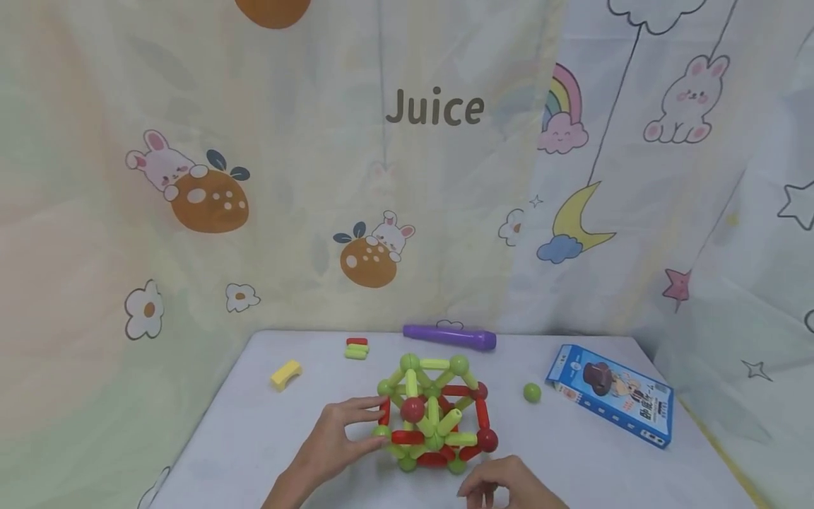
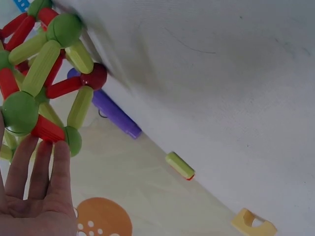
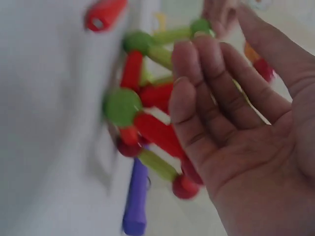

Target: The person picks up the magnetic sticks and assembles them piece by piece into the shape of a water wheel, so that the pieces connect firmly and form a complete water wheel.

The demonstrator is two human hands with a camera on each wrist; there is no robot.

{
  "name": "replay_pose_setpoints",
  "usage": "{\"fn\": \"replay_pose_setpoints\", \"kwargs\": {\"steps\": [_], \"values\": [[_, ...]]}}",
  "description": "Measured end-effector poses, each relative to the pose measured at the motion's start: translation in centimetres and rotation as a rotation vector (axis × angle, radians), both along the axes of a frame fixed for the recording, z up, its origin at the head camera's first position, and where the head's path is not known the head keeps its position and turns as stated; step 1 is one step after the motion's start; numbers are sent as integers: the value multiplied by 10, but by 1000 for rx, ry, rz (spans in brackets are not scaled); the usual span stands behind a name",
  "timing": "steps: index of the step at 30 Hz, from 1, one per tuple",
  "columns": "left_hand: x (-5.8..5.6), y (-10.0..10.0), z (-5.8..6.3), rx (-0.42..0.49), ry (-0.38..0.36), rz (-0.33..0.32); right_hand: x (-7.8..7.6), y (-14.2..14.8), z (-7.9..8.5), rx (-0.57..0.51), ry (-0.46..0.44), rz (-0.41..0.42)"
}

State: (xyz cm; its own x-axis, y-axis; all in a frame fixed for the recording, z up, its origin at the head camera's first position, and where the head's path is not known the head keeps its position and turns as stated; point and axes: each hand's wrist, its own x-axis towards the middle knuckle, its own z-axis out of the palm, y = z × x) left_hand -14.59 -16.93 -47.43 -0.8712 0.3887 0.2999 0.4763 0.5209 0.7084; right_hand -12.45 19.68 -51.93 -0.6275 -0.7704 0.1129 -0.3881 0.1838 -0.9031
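A ball-and-rod construction (image 1: 434, 440) of green and dark red balls, joined by red and yellow-green rods, stands on the white table. My left hand (image 1: 340, 435) holds its left side, the thumb at a green ball (image 2: 20, 113) and the fingertips on a red rod (image 2: 47, 129). My right hand (image 1: 509, 481) hovers in front of the construction, fingers loosely bent and nothing in them. Its palm (image 3: 261, 172) hides part of the balls and rods in the right wrist view. Close to that hand, a loose red rod (image 3: 106, 14) lies on the table.
Behind the construction lies a purple microphone-shaped toy (image 1: 449, 337). A yellow arch block (image 1: 286, 375) and several short rods (image 1: 357, 348) are at the left. To the right are a single green ball (image 1: 532, 392) and a blue picture box (image 1: 613, 392). A printed curtain (image 1: 305, 177) hangs behind the table.
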Motion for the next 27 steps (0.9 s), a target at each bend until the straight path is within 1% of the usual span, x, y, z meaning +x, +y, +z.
{"fn": "replay_pose_setpoints", "kwargs": {"steps": [3,5,6,8,10,12,15,19,20,22,24,26,27], "values": [[0,0,1,3,4,-5,-18,-11,-53,72,2,56],[0,1,1,6,5,-6,-26,-18,-79,145,16,54],[0,1,1,8,6,-5,-28,-22,-86,186,22,39],[0,1,1,9,6,-3,-30,-29,-94,277,52,12],[0,0,2,3,8,0,-31,-34,-95,344,83,-18],[0,0,2,0,7,1,-31,-38,-92,397,103,-39],[0,0,2,-10,2,1,-28,-41,-86,424,105,-56],[0,0,3,-19,-10,5,-21,-44,-71,418,83,-67],[0,0,3,-21,-11,6,-20,-43,-70,415,101,-60],[0,0,3,-23,-13,7,-20,-42,-71,409,124,-48],[0,0,4,-23,-11,7,-25,-38,-77,384,131,-28],[1,0,4,-22,-9,7,-28,-32,-81,324,106,4],[1,1,4,-21,-9,7,-28,-29,-75,301,89,24]]}}
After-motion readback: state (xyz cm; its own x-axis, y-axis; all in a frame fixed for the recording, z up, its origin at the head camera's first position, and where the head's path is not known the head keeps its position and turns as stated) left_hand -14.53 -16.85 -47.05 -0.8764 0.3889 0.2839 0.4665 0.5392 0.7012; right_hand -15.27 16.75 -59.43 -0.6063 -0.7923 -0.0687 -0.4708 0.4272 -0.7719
